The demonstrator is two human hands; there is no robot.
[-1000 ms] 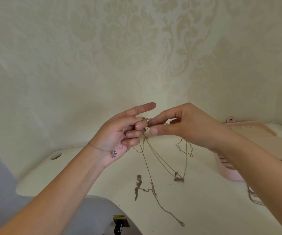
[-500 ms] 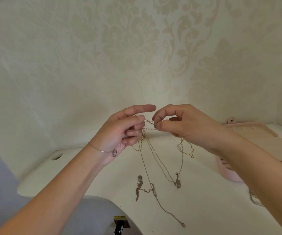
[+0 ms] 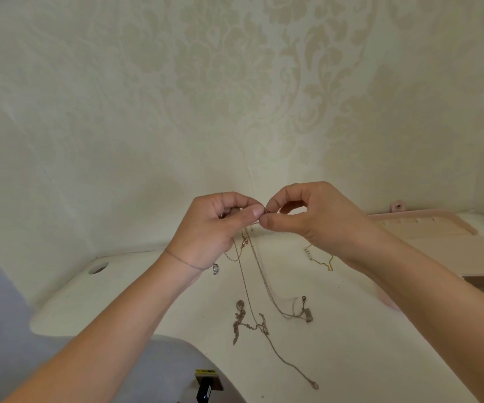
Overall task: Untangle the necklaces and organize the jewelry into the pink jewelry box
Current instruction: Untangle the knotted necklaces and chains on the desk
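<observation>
Untangling step: left hand and right hand pinch the tangled necklaces at 1 spot above the worktop. The pink jewelry box lies open at right. The next move probably needs gentle separating.

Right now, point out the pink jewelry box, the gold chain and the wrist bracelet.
pink jewelry box [image 3: 433, 228]: head view, open lid's inner panel.
gold chain [image 3: 328, 267]: head view, its lower bend.
wrist bracelet [image 3: 215, 269]: head view, its hanging charm.

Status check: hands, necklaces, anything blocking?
Left hand and right hand both pinching the tangled necklaces mid-air. Loose ends trail onto the table. Pink jewelry box open at right, nothing blocking.
</observation>
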